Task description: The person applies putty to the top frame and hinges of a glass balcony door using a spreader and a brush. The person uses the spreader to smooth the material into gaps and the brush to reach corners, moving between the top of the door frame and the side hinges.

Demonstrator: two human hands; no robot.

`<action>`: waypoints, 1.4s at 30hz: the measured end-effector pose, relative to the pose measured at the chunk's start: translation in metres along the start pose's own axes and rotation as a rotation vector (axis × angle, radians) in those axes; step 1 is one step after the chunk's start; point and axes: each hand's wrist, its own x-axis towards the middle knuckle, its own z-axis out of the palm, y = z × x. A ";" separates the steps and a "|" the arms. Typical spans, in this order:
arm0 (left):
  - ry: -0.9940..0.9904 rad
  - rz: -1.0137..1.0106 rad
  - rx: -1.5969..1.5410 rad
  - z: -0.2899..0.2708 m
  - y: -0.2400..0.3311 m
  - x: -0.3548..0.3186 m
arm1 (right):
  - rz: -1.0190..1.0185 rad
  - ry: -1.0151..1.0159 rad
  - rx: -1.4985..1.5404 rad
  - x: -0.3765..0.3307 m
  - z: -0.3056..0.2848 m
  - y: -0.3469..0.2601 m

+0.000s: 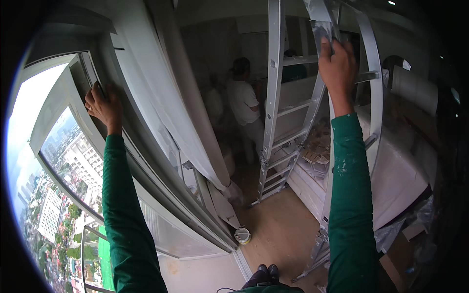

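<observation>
Resting your left hand point(103, 108) at the window frame point(89, 71), fingers point(91, 100) bent, grip unclear | your right hand point(338, 68) grasps the ladder point(295, 106) near its top | tub point(242, 236) on floor point(276, 215) past your shoes point(263, 268) | white-shirted person point(242, 105) beyond

Left sleeve point(124, 205) is deep green, right sleeve point(351, 205) the same but speckled white, lol. Ladder point(274, 73) is plain silvery grey, window frame point(49, 115) pale grey. Floor point(276, 219) is tan-brown, whitish bucket point(242, 236) at its left edge. Curtain point(161, 88): off-white. Other person's shirt point(241, 100): white. Shoes point(273, 270) look near-black from here. Bright green sheet point(104, 254) outside.
</observation>
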 end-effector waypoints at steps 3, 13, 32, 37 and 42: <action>-0.014 0.051 0.046 0.006 -0.015 0.001 | -0.015 0.137 0.014 -0.002 0.012 0.009; -0.075 0.041 -0.050 0.025 -0.027 -0.006 | 0.092 0.012 0.125 -0.007 -0.015 0.011; -0.066 0.001 -0.291 -0.008 0.003 -0.007 | -0.017 -0.102 -0.012 -0.056 0.009 0.087; -0.252 -0.184 -0.229 -0.022 0.013 0.006 | -0.402 -0.358 -0.531 -0.071 0.014 0.146; -0.142 0.012 -0.171 -0.044 0.014 0.075 | -0.113 -0.329 -0.437 -0.082 0.028 0.170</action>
